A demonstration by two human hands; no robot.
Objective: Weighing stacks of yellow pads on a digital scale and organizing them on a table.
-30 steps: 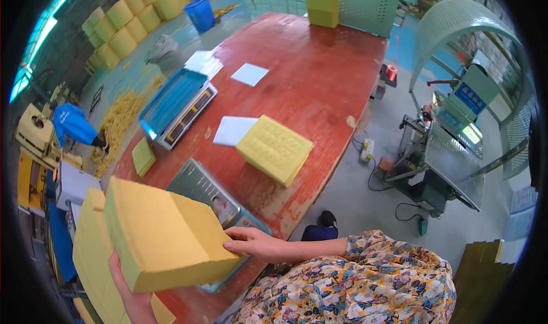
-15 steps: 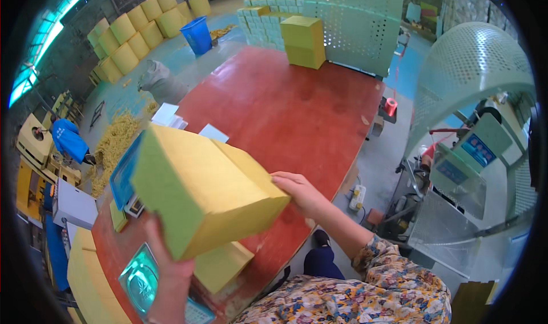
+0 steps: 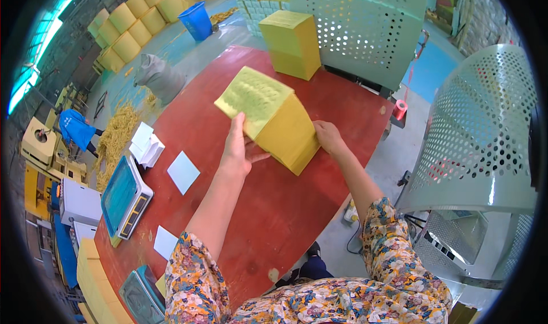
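Observation:
Both my hands hold a thick yellow block that looks like a stack of paper (image 3: 288, 138), tilted over the middle of the red table (image 3: 268, 215). My left hand (image 3: 237, 150) grips its near left side, thumb up along the edge of the top face and fingers spread under it. My right hand (image 3: 329, 137) is closed on its right side, fingertips partly hidden. Just beyond, a taller yellow stack (image 3: 291, 47) stands upright on the table's far end, apart from the held one.
Left on the table are a scale (image 3: 127, 201), a pile of white sheets (image 3: 146, 145) and a loose white sheet (image 3: 184, 172). A perforated panel (image 3: 365, 27) borders the far end; a perforated machine guard (image 3: 474, 130) stands right. A person in blue (image 3: 76, 129) is far left.
The yellow paper stack has moved away from me and rightward, toward the upright stack, and has turned. Both hands went with it, uncovering the scale and white sheets. The view has shifted.

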